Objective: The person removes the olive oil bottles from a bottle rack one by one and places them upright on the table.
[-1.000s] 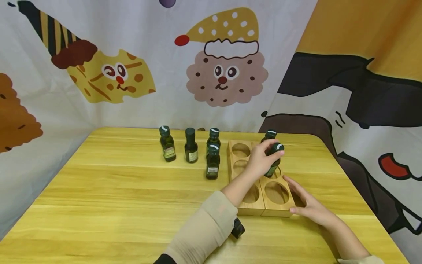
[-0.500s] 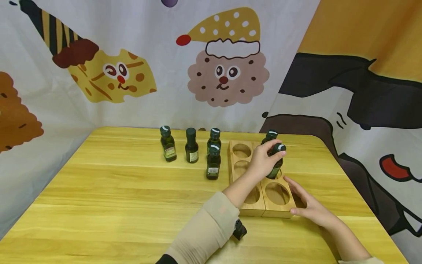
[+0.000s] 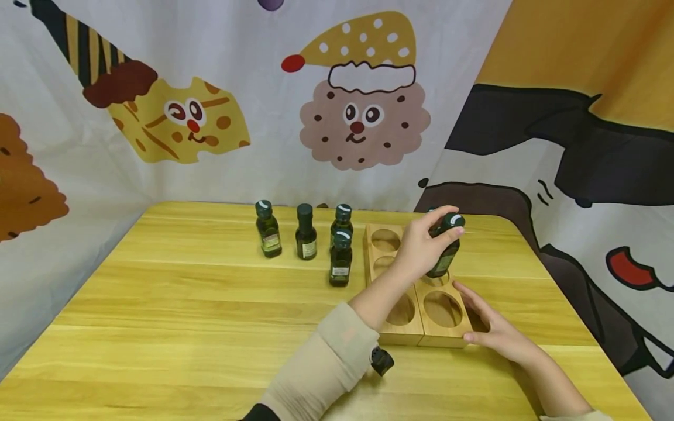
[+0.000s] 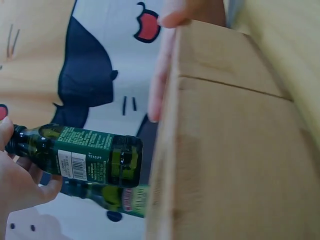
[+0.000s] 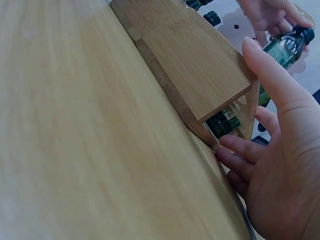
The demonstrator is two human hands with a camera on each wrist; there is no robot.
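Note:
My left hand (image 3: 421, 245) holds a small dark green glass bottle (image 3: 444, 262) by its neck, thumb and fingers round the cap end. The bottle is tilted, its base close over the middle hole in the right row of a wooden bottle rack (image 3: 446, 340). In the left wrist view its green label with a barcode shows. Another green bottle (image 4: 131, 199), mostly hidden in the head view, stands behind the held one, at the rack's far right. My right hand (image 3: 497, 330) rests against the rack's right side, thumb at the near corner, fingers extended along the side.
Several more green bottles stand upright left of the rack, among them a bottle (image 3: 269, 237), a slimmer bottle (image 3: 305, 237) and a front bottle (image 3: 340, 263). The wooden table (image 3: 184, 327) reaches back to a printed cloth (image 3: 210, 181).
My left hand has lifted the bottle slightly and moved it a little to the right over the rack, now covering the bottle behind. The right hand stays in place.

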